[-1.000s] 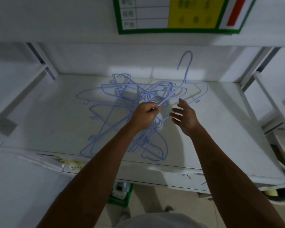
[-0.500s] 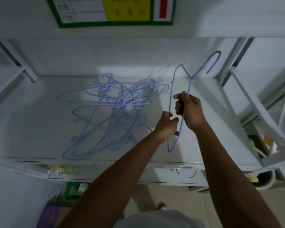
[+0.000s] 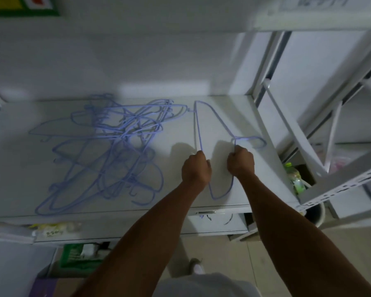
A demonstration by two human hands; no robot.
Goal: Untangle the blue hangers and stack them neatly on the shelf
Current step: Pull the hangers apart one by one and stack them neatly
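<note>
**One hanger clear of the knot, laying down in hand**

Holding a single blue hanger (image 3: 198, 133) in both fists, to the right of the tangle (image 3: 120, 142). Apart from it along most of its length; at the far top corner, too close to call. Gripping the long straight bar with the left hand (image 3: 196, 168), fingers curled round the wire. Gripping the neck just under the hook (image 3: 253, 139) with the right hand (image 3: 240, 162), likewise closed on wire. Cannot tell whether resting on the shelf (image 3: 180, 125) or held just above it.

Judged step: placing the first separated hanger to begin the stack on the bare right part of the shelf. No stack there yet.

Next move, as a judgement: set flat, hook toward the right upright (image 3: 263, 71), let go with both hands, then reach into the tangle for another. Calls for teasing hooks free one at a time, to avoid dragging the whole knot along.

Containers:
- Below and right of the shelf, a pale bucket (image 3: 317, 215), mostly hidden, contents not visible.
- Beside the shelf's right end, lower down, a green-capped bottle (image 3: 292, 174) among dim items. Whether boxed, cannot tell.
- Under the front edge, a labelled bag (image 3: 51, 231), contents unclear.
</note>
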